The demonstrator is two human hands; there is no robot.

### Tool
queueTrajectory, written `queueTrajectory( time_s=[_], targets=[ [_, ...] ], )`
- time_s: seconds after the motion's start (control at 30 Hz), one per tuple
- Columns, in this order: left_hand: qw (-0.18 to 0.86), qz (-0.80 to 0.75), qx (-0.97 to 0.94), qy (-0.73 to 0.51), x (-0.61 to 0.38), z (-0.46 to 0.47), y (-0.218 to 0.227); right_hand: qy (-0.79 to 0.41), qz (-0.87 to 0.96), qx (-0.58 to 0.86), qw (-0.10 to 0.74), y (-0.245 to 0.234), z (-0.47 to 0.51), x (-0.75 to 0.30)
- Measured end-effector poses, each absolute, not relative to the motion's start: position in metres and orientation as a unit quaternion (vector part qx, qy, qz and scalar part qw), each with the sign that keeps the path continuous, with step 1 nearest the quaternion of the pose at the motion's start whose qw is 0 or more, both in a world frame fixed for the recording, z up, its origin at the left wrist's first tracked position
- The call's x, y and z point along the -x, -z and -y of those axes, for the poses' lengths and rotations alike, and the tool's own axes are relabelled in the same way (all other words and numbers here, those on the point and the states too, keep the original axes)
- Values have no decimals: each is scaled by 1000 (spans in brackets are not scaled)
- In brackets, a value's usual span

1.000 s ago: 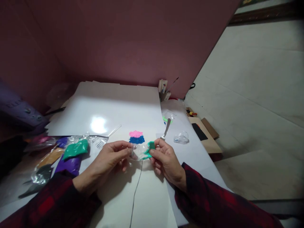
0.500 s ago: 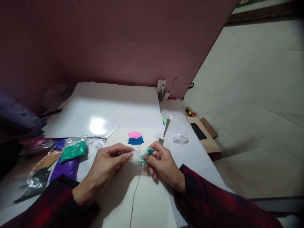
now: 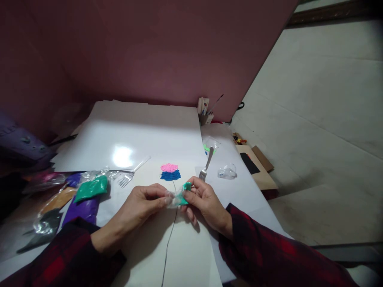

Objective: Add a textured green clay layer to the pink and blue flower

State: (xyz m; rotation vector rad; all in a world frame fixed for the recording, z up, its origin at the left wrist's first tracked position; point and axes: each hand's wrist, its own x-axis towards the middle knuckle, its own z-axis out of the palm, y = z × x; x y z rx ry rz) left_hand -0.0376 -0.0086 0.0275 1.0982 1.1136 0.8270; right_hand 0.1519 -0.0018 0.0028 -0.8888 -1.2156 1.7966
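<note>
My left hand and my right hand meet over the white sheet, both pinched on a small clear plastic bag of green clay. The left fingers hold the bag's clear end, the right fingers the green end. Just beyond them lies a flat clay flower, pink above and blue below, with a thin dark stem line running down toward me between my wrists.
A metal fork lies right of the flower, a clear plastic fork to its left. Bags of green, purple, brown and black clay pile at the left. A crumpled clear wrapper, a tool holder and cardboard stand right.
My hands have drawn closer together on the bag, bunching it smaller. The view has tilted down slightly; nothing else on the sheet has moved.
</note>
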Motion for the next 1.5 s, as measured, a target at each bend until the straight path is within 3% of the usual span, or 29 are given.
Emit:
queueTrajectory(
  time_s=[0.6,0.93,1.3,1.5],
  targets=[
    [692,-497,-344,-395,35,14,-27,-700,447,393,394,-3,3,-153],
    [751,-359,-290,-471,36,8,-37,-656,387,393,515,-12,3,-153],
    [675,-433,-385,-456,34,10,-21,-659,360,395,529,-13,2,-151],
    [695,-418,-353,-467,35,11,-24,-668,356,390,524,-12,2,-151]
  ],
)
